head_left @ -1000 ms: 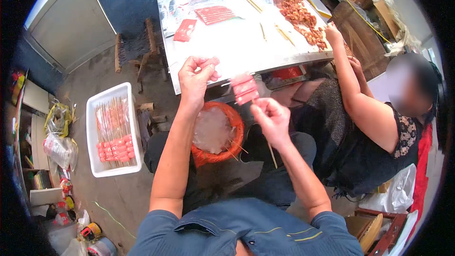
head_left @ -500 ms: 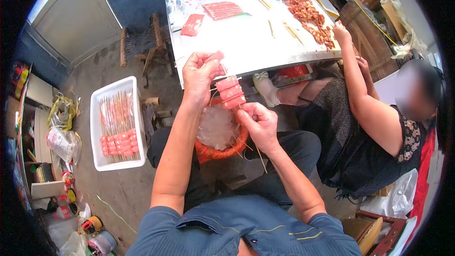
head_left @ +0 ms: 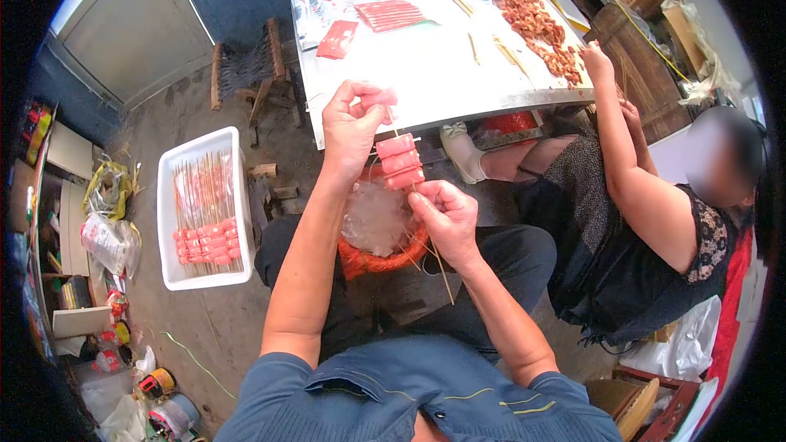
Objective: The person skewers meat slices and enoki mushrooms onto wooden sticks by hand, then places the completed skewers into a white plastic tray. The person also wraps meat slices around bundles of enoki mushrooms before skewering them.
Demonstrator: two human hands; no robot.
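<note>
A wooden skewer (head_left: 443,270) stands at a slant over my lap, with several pink meat rolls (head_left: 399,161) threaded along its upper part. My right hand (head_left: 449,217) pinches the stick just below the rolls. At the skewer's upper end my left hand (head_left: 354,124) is closed on a thin pink meat slice (head_left: 380,99), held between thumb and fingers. Beneath both hands, between my knees, is an orange-rimmed bucket (head_left: 360,262) lined with clear plastic, with a few sticks leaning in it.
On the left floor a white tray (head_left: 168,221) holds several filled skewers (head_left: 209,241). The white table (head_left: 368,74) ahead bears flat meat slabs (head_left: 389,15), loose sticks and a heap of dark red meat chunks (head_left: 532,20). A co-worker (head_left: 630,196) sits at right, one hand at the table's edge.
The view has shifted slightly, so the table and tray sit a little differently in frame. Both hands keep their hold on the slice and the skewer.
</note>
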